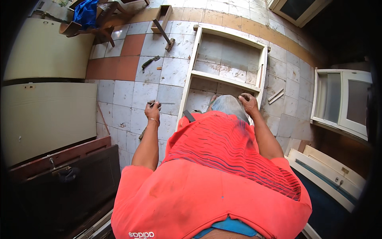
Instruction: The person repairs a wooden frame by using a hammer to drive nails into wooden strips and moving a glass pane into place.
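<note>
Floor [169, 91]: stained tiles, from my remote seat.
Left hand [153, 110]: pinching a thin rod [168, 104]; a loose grip could drop it.
Right hand [250, 105]: curled near the frame's [225, 81] right rail; I can't tell whether it holds anything.
Frame: on the floor, partly beneath the bent body; leaning weight might shift it.
Hammer [162, 31]: beyond, handle apparently up (one nudge could topple it).

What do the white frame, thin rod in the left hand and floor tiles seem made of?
White frame: probably wood, painted; brownish marks break its pale coat.
Thin rod: perhaps metal, dull; straight, slim, grey.
Floor tiles: likely ceramic or stone, smooth; straight joints, pale faces.
</note>
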A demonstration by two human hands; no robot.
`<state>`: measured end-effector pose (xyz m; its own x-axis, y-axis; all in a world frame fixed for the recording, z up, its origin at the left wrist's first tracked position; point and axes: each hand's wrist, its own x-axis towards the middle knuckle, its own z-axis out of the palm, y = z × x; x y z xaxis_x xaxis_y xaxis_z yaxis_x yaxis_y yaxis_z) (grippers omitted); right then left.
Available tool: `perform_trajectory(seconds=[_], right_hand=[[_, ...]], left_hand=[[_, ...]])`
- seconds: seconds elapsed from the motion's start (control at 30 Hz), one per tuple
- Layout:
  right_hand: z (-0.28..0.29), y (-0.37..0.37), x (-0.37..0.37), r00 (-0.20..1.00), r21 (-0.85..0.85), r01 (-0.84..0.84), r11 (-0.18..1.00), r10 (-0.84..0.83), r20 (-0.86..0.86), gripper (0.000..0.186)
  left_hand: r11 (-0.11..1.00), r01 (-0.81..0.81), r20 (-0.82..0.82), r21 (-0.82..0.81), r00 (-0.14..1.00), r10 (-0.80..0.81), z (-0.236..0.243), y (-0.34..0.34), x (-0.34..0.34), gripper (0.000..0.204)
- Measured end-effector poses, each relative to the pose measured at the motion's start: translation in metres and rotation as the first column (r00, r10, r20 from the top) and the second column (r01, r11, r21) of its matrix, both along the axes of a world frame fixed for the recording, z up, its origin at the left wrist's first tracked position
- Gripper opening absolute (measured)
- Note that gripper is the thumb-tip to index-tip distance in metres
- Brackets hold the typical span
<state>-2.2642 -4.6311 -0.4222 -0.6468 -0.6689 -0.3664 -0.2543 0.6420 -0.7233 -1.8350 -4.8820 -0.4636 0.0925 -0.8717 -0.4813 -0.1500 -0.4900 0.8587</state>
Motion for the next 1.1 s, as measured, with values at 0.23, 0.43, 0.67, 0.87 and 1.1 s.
perform_trajectory(seconds=[0.23,0.43,0.67,0.87,1.1], right_hand=[[0.078,-0.131,-0.006,0.925,-0.247,-0.34,0.907,0.276,-0.262,0.053],[0.077,-0.194,-0.023,0.927,-0.163,-0.376,0.912,0.368,-0.075,0.049],[0.055,-0.229,-0.018,0.948,-0.224,-0.164,0.961,0.216,0.234,0.032],[-0.033,-0.202,-0.011,0.964,0.006,0.204,0.979,-0.2,-0.175,0.025],[-0.122,-0.13,0.188,0.979,0.835,0.166,0.525,-0.191,-0.074,0.026]], left_hand=[[0.867,0.499,-0.263,-0.008,0.835,-0.483,0.066,-0.081,-0.197,0.021],[0.58,0.814,-0.273,-0.016,0.554,-0.786,0.109,-0.094,-0.304,0.024],[0.336,0.937,-0.173,0.1,0.349,-0.921,0.113,-0.154,-0.314,0.032],[0.214,0.968,-0.064,0.129,0.223,-0.973,0.075,-0.281,-0.285,0.038],[-0.1,0.905,0.253,0.414,-0.22,-0.942,0.048,-0.455,-0.247,0.04]])
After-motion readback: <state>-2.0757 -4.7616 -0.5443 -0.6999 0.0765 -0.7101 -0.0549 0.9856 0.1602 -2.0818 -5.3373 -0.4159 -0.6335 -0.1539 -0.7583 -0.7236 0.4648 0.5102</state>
